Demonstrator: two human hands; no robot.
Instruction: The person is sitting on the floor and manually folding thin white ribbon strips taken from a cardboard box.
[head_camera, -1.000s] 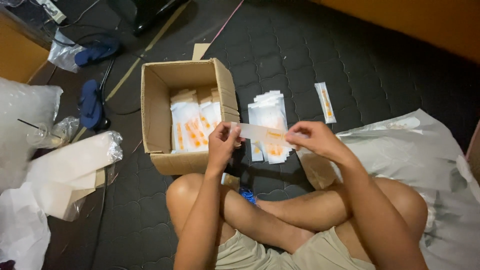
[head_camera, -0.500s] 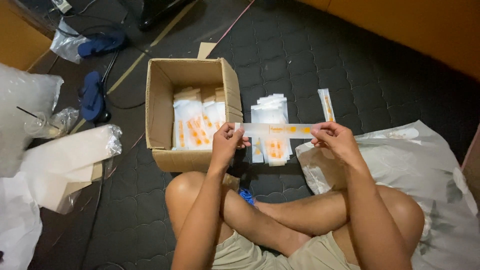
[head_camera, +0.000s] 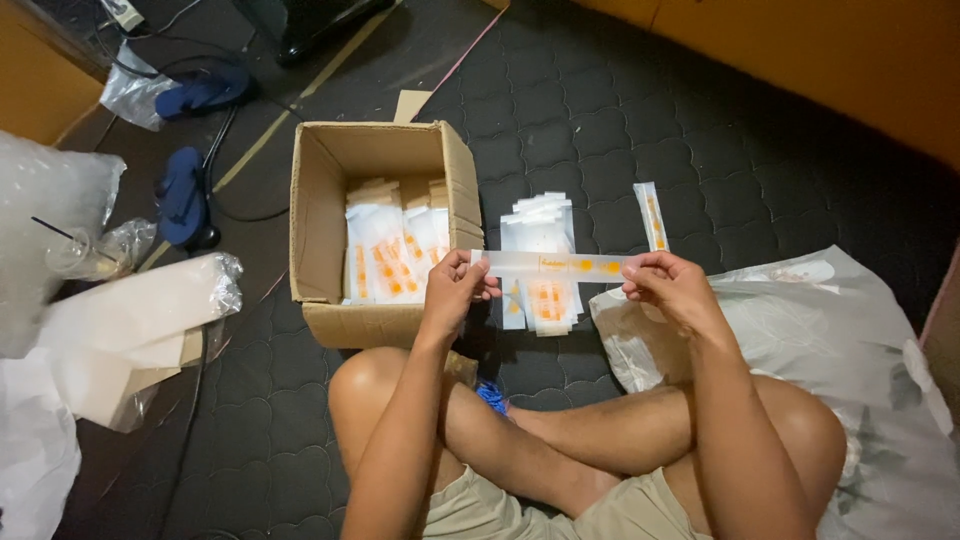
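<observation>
Since a sec ago I see the white strip packet (head_camera: 550, 265) w/ orange marks pulled out flat at frame centre, left hand (head_camera: 452, 292) & right hand (head_camera: 672, 288) each pinching an end, over the packet stack (head_camera: 540, 262) beside the cardboard box (head_camera: 380, 235), so it's spread for a look.

Single head cam, worn by the seated person, looks steeply down and slightly forward over their crossed legs onto the dark padded floor mat (head_camera: 620, 130). Close range: left hand (head_camera: 452, 290) and right hand (head_camera: 668, 288) sit mid-frame, the open cardboard box (head_camera: 320, 230) just beyond them on the left, an orange wall (head_camera: 830, 60) at top right. No second view, so no shared area.
</observation>
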